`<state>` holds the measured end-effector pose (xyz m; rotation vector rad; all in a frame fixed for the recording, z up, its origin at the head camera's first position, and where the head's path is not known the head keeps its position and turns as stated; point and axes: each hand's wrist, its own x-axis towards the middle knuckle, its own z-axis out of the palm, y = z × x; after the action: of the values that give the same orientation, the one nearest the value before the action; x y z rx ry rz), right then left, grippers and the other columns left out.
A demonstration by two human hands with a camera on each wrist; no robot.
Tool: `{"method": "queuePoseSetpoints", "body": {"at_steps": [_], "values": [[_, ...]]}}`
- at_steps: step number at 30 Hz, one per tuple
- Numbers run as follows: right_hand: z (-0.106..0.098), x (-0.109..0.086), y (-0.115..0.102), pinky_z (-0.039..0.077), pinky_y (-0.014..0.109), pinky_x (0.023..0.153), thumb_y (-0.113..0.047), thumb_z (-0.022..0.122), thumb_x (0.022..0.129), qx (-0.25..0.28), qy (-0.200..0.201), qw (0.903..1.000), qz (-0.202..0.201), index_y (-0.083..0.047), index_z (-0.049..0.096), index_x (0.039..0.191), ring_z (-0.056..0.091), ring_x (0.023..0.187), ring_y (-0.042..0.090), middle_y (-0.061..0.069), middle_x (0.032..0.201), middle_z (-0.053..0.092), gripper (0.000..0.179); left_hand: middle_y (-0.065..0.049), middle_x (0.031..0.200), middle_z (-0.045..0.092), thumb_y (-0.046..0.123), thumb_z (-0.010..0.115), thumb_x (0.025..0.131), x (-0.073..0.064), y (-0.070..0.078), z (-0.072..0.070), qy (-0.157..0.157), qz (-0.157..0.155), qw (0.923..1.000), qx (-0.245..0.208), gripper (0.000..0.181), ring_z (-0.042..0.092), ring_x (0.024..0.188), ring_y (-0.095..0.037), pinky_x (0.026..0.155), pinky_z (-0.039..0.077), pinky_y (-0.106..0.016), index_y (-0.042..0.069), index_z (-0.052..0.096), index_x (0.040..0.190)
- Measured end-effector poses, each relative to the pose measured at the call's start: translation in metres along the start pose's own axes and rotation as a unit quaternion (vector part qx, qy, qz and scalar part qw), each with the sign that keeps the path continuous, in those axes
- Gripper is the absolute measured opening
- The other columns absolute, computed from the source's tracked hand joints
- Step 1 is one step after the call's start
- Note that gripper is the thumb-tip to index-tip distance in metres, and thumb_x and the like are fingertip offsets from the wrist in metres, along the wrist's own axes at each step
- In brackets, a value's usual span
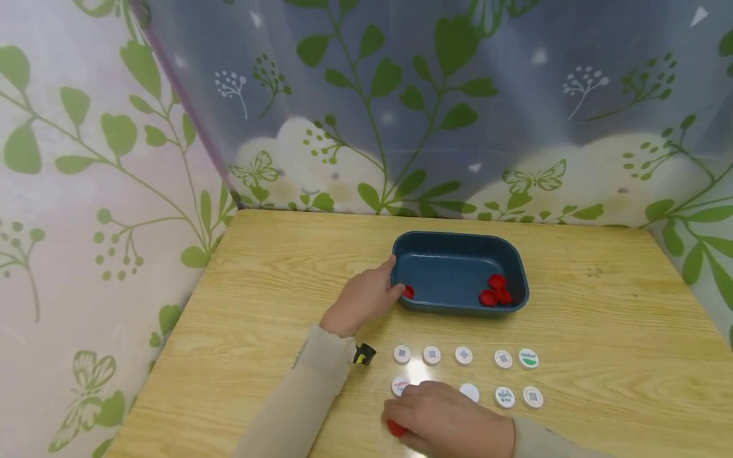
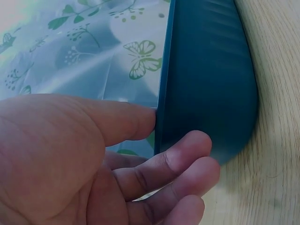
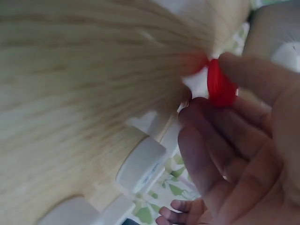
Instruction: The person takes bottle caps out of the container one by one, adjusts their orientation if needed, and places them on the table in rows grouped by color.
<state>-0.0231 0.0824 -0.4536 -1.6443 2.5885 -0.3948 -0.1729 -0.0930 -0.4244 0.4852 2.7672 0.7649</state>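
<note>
My left hand (image 1: 364, 297) holds the left end of a dark blue rectangular tray (image 1: 458, 307). In the left wrist view its thumb meets the rim and its fingers lie against the outer wall (image 2: 206, 70). Three red bottle caps (image 1: 497, 281) lie together at the tray's right end, and another red cap (image 1: 408, 291) sits by the left thumb. Low in the head view, my right hand (image 1: 443, 416) pinches a red bottle cap (image 3: 220, 84) between thumb and fingers, close over the table. Beyond that hand, white bottle caps (image 1: 432, 355) stand in two rows, one partly covered by it.
The wooden table (image 1: 275, 267) runs back to a patterned curtain (image 1: 366, 114), with a similar cloth (image 1: 86, 191) along the left side. A small black device (image 1: 364, 353) is worn at the left wrist. Printed marks show on most white caps.
</note>
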Motion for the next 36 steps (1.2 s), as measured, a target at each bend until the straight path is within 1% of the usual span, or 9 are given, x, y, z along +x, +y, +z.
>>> {"method": "queuePoseSetpoints", "body": {"at_steps": [5, 14, 19, 22, 25, 29, 31, 33, 36], "values": [[-0.002, 0.001, -0.004, 0.046, 0.016, 0.069, -0.030, 0.080, 0.091, -0.040, -0.007, 0.9990, 0.019, -0.025, 0.071, 0.101, 0.052, 0.081, 0.001, -0.016, 0.089, 0.063, 0.014, 0.003, 0.062, 0.049, 0.035, 0.059, 0.106, -0.001, 0.001, 0.001, 0.001, -0.003, 1.0000, -0.001, 0.068, 0.042, 0.048, -0.011, 0.047, 0.030, -0.027, 0.007, 0.033, 0.162], [0.002, -0.004, -0.002, 0.046, 0.018, 0.069, -0.031, 0.082, 0.089, -0.042, 0.015, 0.9986, 0.028, -0.025, 0.071, 0.100, 0.050, 0.077, 0.001, -0.016, 0.088, 0.061, 0.018, 0.003, 0.062, 0.049, 0.037, 0.058, 0.106, -0.002, 0.001, 0.000, -0.004, -0.010, 0.9999, 0.002, 0.068, 0.043, 0.049, -0.012, 0.049, 0.032, -0.028, 0.009, 0.032, 0.163], [-0.002, -0.005, 0.000, 0.045, 0.017, 0.069, -0.036, 0.080, 0.091, -0.002, -0.012, 0.9989, 0.046, -0.026, 0.070, 0.104, 0.047, 0.076, -0.001, -0.018, 0.087, 0.058, 0.020, 0.002, 0.062, 0.050, 0.036, 0.058, 0.106, -0.002, 0.001, 0.000, -0.002, -0.009, 1.0000, 0.001, 0.068, 0.044, 0.050, -0.012, 0.050, 0.033, -0.028, 0.008, 0.032, 0.163], [-0.012, -0.005, 0.006, 0.046, 0.018, 0.070, -0.036, 0.075, 0.095, 0.024, 0.008, 0.9984, 0.050, -0.026, 0.070, 0.102, 0.049, 0.077, -0.001, -0.019, 0.086, 0.056, 0.014, 0.000, 0.071, 0.059, 0.037, 0.060, 0.105, -0.002, 0.001, 0.000, 0.015, -0.020, 0.9997, -0.008, 0.063, 0.052, 0.057, -0.014, 0.055, 0.041, -0.030, 0.007, 0.040, 0.158], [-0.033, -0.003, 0.021, 0.049, 0.020, 0.071, -0.031, 0.074, 0.096, 0.035, 0.064, 0.9953, 0.065, -0.024, 0.071, 0.101, 0.054, 0.080, 0.000, -0.016, 0.090, 0.060, 0.010, -0.002, 0.082, 0.065, 0.037, 0.059, 0.105, -0.001, 0.001, -0.002, 0.037, -0.039, 0.9985, -0.013, 0.043, 0.058, 0.067, -0.017, 0.063, 0.047, -0.034, 0.008, 0.057, 0.137], [-0.071, 0.009, 0.057, 0.054, 0.028, 0.072, -0.028, 0.078, 0.092, -0.030, 0.122, 0.9853, 0.115, -0.017, 0.073, 0.104, 0.061, 0.083, 0.007, -0.007, 0.096, 0.066, 0.017, -0.001, 0.078, 0.063, 0.036, 0.055, 0.107, 0.000, -0.003, -0.004, 0.039, -0.047, 0.9982, 0.000, 0.026, 0.056, 0.066, -0.018, 0.061, 0.045, -0.033, 0.013, 0.065, 0.097], [-0.088, 0.016, 0.077, 0.052, 0.032, 0.070, -0.030, 0.081, 0.091, -0.097, 0.109, 0.9775, 0.152, -0.013, 0.072, 0.106, 0.061, 0.081, 0.014, -0.002, 0.095, 0.065, 0.025, -0.001, 0.073, 0.058, 0.035, 0.056, 0.107, 0.001, -0.004, -0.004, 0.032, -0.044, 0.9985, 0.004, 0.030, 0.053, 0.064, -0.017, 0.058, 0.041, -0.031, 0.015, 0.062, 0.086], [-0.102, 0.024, 0.096, 0.052, 0.037, 0.070, -0.031, 0.083, 0.089, -0.157, 0.079, 0.9675, 0.181, -0.009, 0.071, 0.108, 0.061, 0.080, 0.020, 0.003, 0.096, 0.064, 0.032, 0.000, 0.072, 0.057, 0.034, 0.057, 0.107, 0.000, -0.004, -0.003, 0.025, -0.044, 0.9987, 0.001, 0.030, 0.053, 0.063, -0.017, 0.057, 0.040, -0.031, 0.014, 0.062, 0.086], [-0.115, 0.037, 0.123, 0.052, 0.039, 0.070, -0.029, 0.085, 0.087, -0.185, 0.015, 0.9630, 0.196, -0.007, 0.070, 0.109, 0.061, 0.080, 0.023, 0.006, 0.095, 0.062, 0.035, 0.001, 0.075, 0.060, 0.034, 0.060, 0.105, -0.002, -0.002, -0.003, 0.021, -0.053, 0.9983, -0.010, 0.025, 0.055, 0.065, -0.018, 0.059, 0.041, -0.032, 0.013, 0.065, 0.093]]}}
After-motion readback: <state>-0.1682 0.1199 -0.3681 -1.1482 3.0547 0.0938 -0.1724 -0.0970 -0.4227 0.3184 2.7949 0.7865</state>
